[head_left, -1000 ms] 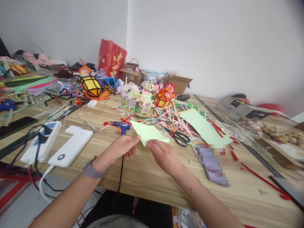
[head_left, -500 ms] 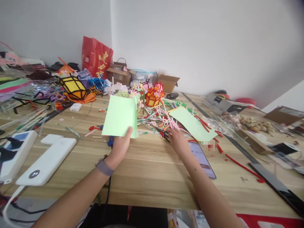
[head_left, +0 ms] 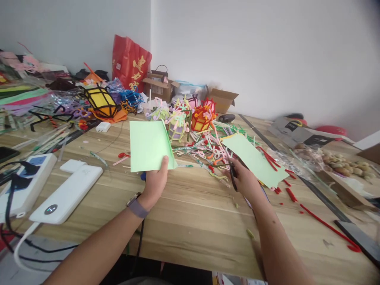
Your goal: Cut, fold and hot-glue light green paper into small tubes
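A light green sheet of paper (head_left: 148, 146), seemingly folded along its right side, is held up by my left hand (head_left: 157, 180), with the thumb on its front face. Black-handled scissors (head_left: 233, 178) are in my right hand (head_left: 245, 180), whose fingers wrap round the handles. Their thin blades point to the left and are hard to make out. Just beyond the scissors lies a heap of cut pipe cleaners and paper strips (head_left: 204, 148). A second green sheet (head_left: 258, 160) rests on the table to the right of my right hand, with red pipe-cleaner pieces on it.
Small pipe-cleaner lanterns (head_left: 203, 116) stand behind the heap, and a black-and-yellow lantern (head_left: 102, 101) is at the left. A white power bank (head_left: 68, 194) and a power strip (head_left: 29, 182) lie at the left front. A long red pipe cleaner (head_left: 329, 225) stretches across the right side.
My right hand has lifted the scissors off the table beside the heap. The green paper in my left hand has turned slightly upright. The view has shifted a little to the left.
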The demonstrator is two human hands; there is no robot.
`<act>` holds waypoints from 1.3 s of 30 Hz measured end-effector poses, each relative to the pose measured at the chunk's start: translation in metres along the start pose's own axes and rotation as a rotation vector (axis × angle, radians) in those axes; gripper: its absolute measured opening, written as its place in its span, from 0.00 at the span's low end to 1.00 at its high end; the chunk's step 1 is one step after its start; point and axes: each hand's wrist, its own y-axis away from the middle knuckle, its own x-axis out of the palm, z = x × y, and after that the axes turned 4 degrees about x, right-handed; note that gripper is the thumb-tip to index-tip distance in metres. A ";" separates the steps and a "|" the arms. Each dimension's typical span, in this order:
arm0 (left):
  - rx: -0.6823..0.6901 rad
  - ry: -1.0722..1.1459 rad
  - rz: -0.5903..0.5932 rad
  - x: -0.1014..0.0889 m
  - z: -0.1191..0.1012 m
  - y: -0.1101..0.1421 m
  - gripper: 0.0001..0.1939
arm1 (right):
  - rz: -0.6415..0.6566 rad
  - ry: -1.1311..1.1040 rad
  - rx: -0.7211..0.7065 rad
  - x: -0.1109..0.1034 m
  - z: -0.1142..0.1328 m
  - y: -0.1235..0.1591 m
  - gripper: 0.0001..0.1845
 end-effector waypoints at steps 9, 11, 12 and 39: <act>-0.038 0.006 -0.139 -0.011 -0.024 -0.005 0.22 | 0.714 -0.776 0.034 0.029 0.112 0.055 0.21; -0.022 -0.012 -0.139 -0.012 -0.023 -0.007 0.22 | 0.773 -0.775 0.076 0.032 0.119 0.061 0.22; -0.008 -0.022 -0.138 -0.012 -0.022 -0.007 0.21 | 0.790 -0.763 0.090 0.033 0.121 0.062 0.22; 0.101 -0.186 -0.075 -0.007 -0.010 -0.003 0.19 | 0.706 -0.684 0.072 0.051 0.129 0.064 0.35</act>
